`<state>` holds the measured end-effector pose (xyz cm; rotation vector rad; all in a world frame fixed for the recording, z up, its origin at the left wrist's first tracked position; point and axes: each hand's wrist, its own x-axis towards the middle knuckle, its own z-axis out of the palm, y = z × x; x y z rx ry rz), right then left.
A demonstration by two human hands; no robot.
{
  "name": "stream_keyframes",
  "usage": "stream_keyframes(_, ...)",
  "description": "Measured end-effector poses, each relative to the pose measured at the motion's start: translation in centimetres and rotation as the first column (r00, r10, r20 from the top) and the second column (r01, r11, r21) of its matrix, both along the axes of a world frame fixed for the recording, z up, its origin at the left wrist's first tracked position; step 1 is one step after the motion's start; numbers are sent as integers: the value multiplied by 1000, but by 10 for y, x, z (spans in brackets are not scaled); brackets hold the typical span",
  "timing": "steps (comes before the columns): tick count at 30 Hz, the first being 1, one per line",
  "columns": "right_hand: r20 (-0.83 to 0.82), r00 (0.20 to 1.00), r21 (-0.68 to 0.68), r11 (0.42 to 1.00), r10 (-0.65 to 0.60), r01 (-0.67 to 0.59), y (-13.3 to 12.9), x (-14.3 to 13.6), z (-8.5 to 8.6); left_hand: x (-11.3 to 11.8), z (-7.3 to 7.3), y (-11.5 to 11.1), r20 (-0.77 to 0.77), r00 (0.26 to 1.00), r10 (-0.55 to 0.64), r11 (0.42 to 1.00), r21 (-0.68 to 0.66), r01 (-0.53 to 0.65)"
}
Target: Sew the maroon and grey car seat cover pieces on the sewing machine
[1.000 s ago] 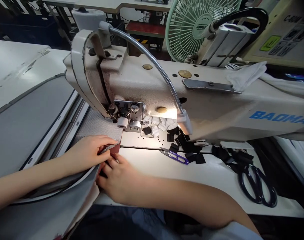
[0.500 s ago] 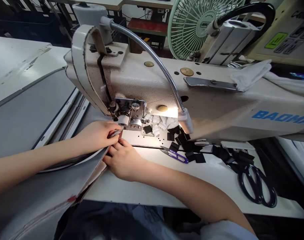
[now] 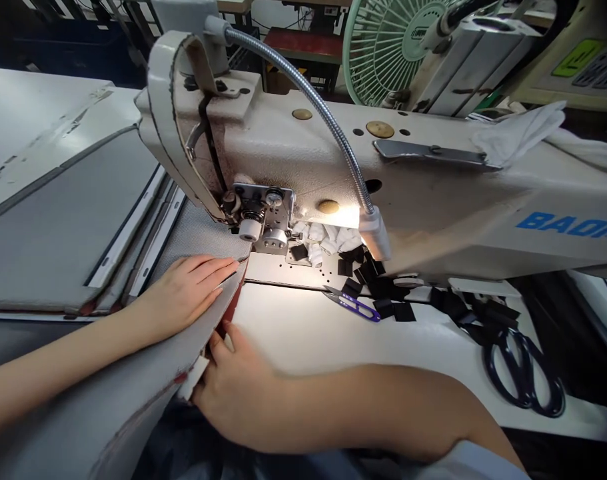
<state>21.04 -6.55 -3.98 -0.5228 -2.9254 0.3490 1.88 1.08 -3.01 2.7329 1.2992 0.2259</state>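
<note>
A grey fabric panel [image 3: 148, 380] with a reddish underside along its edge runs up to the needle area of the sewing machine [image 3: 283, 143]. My left hand [image 3: 196, 287] lies flat on top of the panel, fingers stretched toward the machine's foot. Lower down, my right hand [image 3: 253, 393] grips the panel's edge, thumb and index finger showing and the other fingers partly hidden beneath the cloth. A small white piece [image 3: 196, 373] sticks out at that edge beside the right hand. The needle itself is hidden behind the machine head.
Purple thread snips [image 3: 358, 307] and black-handled scissors [image 3: 526, 373] lie on the white table [image 3: 293, 333] at right. Black fabric pieces [image 3: 403, 311] and white ones [image 3: 333, 238] are scattered by the lamp [image 3: 374, 233]. More grey panels [image 3: 73, 240] lie left; a green fan [image 3: 373, 50] stands behind.
My left hand has let go of its pinch at the needle area and flattened on the panel. My right hand has slid down the edge toward me. The view has shifted slightly.
</note>
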Motion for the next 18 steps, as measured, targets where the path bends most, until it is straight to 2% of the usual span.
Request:
stream_keyframes(7,-18,1000,-22,1000,0,0,-3,2,1,7,4,3,-2,1000,-6,1000,20,6)
stream_keyframes(18,-3,999,1,999,-32,32,13,-1,-3,13,-5,27,-51,999,-16,995,101,21)
